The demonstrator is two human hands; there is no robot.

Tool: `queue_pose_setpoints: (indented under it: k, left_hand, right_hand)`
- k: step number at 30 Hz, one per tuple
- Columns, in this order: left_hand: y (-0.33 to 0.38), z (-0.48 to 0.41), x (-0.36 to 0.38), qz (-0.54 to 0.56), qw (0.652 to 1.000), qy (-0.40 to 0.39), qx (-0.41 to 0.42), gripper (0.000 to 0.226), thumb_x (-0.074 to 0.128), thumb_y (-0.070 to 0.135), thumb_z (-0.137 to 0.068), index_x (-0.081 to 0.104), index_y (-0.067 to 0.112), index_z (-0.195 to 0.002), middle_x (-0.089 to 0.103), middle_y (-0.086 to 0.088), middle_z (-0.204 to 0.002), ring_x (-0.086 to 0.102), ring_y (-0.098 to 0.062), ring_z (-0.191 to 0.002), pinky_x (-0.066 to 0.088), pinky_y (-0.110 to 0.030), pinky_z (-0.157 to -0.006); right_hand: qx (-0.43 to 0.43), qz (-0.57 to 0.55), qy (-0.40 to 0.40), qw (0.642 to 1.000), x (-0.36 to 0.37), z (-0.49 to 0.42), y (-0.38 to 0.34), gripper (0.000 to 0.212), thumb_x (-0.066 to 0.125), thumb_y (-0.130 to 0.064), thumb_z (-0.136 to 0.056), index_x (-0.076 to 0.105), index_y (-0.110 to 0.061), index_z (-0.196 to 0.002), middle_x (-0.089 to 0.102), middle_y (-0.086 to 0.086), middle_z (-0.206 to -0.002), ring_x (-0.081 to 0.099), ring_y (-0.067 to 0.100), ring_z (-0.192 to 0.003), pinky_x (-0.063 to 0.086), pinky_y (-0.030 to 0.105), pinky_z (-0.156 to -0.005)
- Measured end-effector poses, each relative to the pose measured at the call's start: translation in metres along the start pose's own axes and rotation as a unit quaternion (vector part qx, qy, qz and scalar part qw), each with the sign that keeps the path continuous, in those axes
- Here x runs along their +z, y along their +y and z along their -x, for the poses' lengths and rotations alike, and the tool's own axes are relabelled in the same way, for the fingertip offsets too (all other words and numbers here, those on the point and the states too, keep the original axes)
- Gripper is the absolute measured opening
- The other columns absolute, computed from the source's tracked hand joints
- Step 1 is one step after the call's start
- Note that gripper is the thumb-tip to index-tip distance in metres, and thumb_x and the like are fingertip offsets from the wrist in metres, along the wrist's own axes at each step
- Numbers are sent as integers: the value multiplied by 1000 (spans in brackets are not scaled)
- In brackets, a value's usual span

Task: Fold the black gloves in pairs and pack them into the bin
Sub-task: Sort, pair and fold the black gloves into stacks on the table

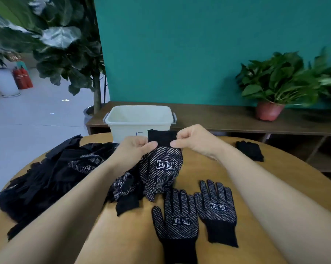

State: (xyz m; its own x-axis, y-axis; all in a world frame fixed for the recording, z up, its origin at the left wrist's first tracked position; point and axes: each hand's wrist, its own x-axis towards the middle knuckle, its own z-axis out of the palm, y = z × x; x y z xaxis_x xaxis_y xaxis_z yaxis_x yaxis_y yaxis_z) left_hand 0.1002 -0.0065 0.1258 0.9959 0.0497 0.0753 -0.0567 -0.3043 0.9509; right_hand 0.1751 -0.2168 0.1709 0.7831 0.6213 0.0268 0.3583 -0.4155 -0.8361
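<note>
- Barely begun: one heap point(46, 180) of black gloves at my left, too tangled to count.
- One bin point(126, 130) behind it; no gloves show inside.
- Two flat gloves point(178, 220) near me, side by side.
- One hanging glove point(160, 164), its cuff pinched by my left hand point(134, 147) and right hand point(195, 140).
- One dark bundle point(250, 150), far right.

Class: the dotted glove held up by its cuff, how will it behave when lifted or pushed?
Probably floppy: the held glove droops and bunches below its cuff. Likely light: the left hand and right hand merely pinch it. Its raised dots probably resist sliding.
</note>
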Motion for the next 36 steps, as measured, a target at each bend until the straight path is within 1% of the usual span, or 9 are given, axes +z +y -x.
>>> queue_pose_setpoints:
  k: [2, 5, 8, 10, 13, 17, 24, 31, 36]
  left_hand:
    - [-4, -5, 20, 6, 1000, -18, 5, 85, 75, 68, -69, 53, -11, -90, 59, -10, -86, 49, -23, -78, 35, -38, -77]
    - [6, -7, 52, 22, 998, -58, -4, 66, 80, 52, -73, 47, -4, -74, 51, -10, -77, 38, -23, -72, 28, -38, -69]
    - [12, -14, 77, 24, 995, -98, -24, 43, 79, 29, -84, 47, 7, -64, 46, -17, -66, 37, -18, -62, 27, -29, -59]
    - [11, -23, 91, 30, 991, -124, -35, 50, 80, 36, -79, 48, -3, -72, 53, -25, -72, 43, -22, -70, 34, -32, -69]
    - [7, -43, 112, 25, 990, -132, -36, 44, 76, 33, -86, 58, -7, -78, 70, -14, -81, 58, -20, -71, 46, -29, -81]
    - [6, -71, 140, 25, 992, -113, -44, 24, 65, 15, -95, 65, 4, -74, 70, 5, -66, 59, 1, -55, 44, -8, -61]
    - [-8, -126, 160, -12, 997, -76, -28, 19, 70, 18, -92, 72, 1, -84, 77, -9, -89, 69, -16, -84, 53, -33, -90]
    - [-18, -135, 168, -39, 996, -79, -9, 20, 70, 19, -92, 73, 22, -72, 77, 1, -83, 71, -9, -79, 52, -27, -81]
    - [-15, -132, 169, -61, 995, -78, 0, 21, 70, 19, -92, 71, 21, -71, 76, 3, -80, 69, -4, -76, 49, -22, -78]
  right_hand:
    - [12, -15, 29, 999, -12, 20, 10, 36, 71, -19, -89, 56, 1, -63, 51, 3, -66, 47, 9, -65, 40, 26, -74]
    - [42, -22, 57, 997, -28, 39, 29, 38, 63, -20, -96, 55, -18, -59, 58, -10, -64, 52, 5, -64, 42, 27, -74]
    - [73, -13, 59, 996, -42, 53, 50, 30, 57, -22, -100, 59, -17, -70, 64, -7, -75, 58, 8, -74, 45, 29, -79]
    - [83, -4, 65, 994, -52, 59, 66, 28, 57, -25, -100, 61, -17, -73, 65, -6, -80, 58, 9, -79, 45, 32, -86]
    - [98, -18, 85, 991, -65, 61, 91, 28, 58, -28, -99, 61, -18, -73, 63, -11, -79, 56, 7, -79, 43, 37, -91]
    - [114, -25, 119, 986, -79, 53, 119, 28, 58, -27, -99, 59, -12, -76, 63, -4, -81, 57, 8, -79, 44, 31, -83]
    - [142, -34, 149, 978, -99, 24, 156, 36, 57, -28, -98, 57, 6, -89, 56, 6, -81, 53, 15, -77, 42, 32, -75]
    - [147, -36, 158, 976, -99, 20, 172, 31, 57, -28, -98, 52, -8, -74, 51, 7, -78, 49, 18, -74, 40, 33, -70]
    - [150, -37, 173, 973, -98, 22, 169, 28, 59, -28, -97, 59, -10, -76, 65, 11, -91, 62, 24, -93, 47, 44, -95]
